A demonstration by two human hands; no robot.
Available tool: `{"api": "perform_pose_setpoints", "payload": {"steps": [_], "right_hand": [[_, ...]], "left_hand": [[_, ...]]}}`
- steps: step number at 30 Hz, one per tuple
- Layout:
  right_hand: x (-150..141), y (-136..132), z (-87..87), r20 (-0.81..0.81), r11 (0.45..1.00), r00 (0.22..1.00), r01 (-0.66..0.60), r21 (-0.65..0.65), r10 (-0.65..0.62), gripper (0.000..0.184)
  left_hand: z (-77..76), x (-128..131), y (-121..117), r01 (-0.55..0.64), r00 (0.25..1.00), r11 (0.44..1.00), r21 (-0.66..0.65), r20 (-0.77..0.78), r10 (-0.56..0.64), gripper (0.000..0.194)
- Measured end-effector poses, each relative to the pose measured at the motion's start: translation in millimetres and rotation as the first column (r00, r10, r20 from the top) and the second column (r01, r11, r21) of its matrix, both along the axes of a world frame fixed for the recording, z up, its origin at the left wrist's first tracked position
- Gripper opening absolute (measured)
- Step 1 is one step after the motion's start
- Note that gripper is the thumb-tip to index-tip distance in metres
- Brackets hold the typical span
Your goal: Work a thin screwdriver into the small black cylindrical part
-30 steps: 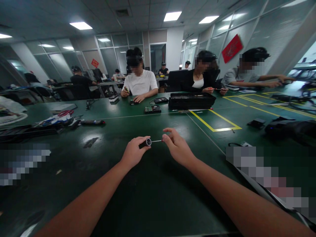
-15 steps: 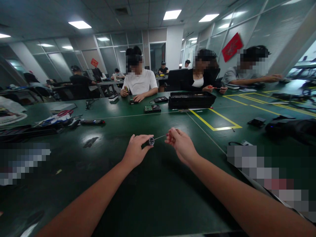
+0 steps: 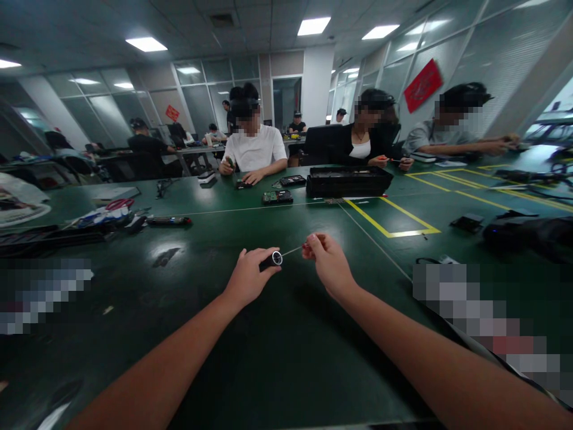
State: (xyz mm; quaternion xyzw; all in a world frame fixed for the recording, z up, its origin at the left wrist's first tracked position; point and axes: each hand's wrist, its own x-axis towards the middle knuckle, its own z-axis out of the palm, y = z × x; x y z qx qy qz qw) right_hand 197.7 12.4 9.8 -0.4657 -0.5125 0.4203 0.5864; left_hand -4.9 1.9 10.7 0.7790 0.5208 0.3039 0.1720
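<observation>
Head view: left hand (image 3: 246, 276) clasps cylinder (image 3: 270, 260), right hand (image 3: 330, 263) pinches rod (image 3: 292, 251).

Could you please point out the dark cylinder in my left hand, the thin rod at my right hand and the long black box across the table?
Dark cylinder (image 3: 269, 261): head view, on its dark side.
Thin rod (image 3: 292, 251): head view, middle of its bare length.
Long black box (image 3: 349, 187): head view, its near wall.
</observation>
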Motion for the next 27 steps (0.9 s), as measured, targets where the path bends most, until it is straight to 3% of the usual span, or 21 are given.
{"api": "perform_pose_setpoints", "payload": {"steps": [4, 7, 9, 15, 18, 23, 27], "right_hand": [[4.0, -6.0, 9.0, 0.144, 0.999, 0.99, -0.001, 0.048, -0.006, 0.037], [7.8, -13.0, 20.6, 0.37, 0.999, 0.928, 0.033, 0.03, -0.042, 0.044], [9.2, -16.0, 25.5, 0.43, 0.998, 0.901, 0.037, 0.05, -0.055, 0.042], [8.9, -16.6, 22.7, 0.475, 0.984, 0.879, -0.105, 0.144, 0.024, 0.016], [9.3, -16.2, 22.6, 0.511, 0.984, 0.859, -0.114, 0.136, 0.029, 0.017], [8.9, -15.7, 26.4, 0.618, 0.99, 0.785, -0.049, 0.13, -0.042, 0.04], [6.7, -18.8, 26.2, 0.615, 0.982, 0.788, -0.102, 0.16, -0.018, 0.025]], "left_hand": [[0.6, 0.3, -0.6, -0.015, 1.0, 1.0, 0.009, 0.009, 0.015, 0.04], [-0.4, -1.0, -0.1, -0.003, 0.999, 1.0, 0.022, 0.035, 0.003, 0.04], [-1.4, -2.0, 0.2, 0.013, 0.998, 1.0, 0.024, 0.062, -0.014, 0.041], [-3.2, -4.2, 1.6, 0.016, 0.997, 0.999, 0.047, 0.071, -0.019, 0.04], [-2.9, -4.7, 2.1, 0.004, 0.998, 0.999, 0.052, 0.061, -0.008, 0.041], [-4.4, -4.6, 2.4, 0.009, 0.998, 0.998, 0.063, 0.068, -0.013, 0.042], [-5.4, -5.0, 2.6, 0.027, 0.998, 0.997, 0.067, 0.062, -0.031, 0.042]]}}
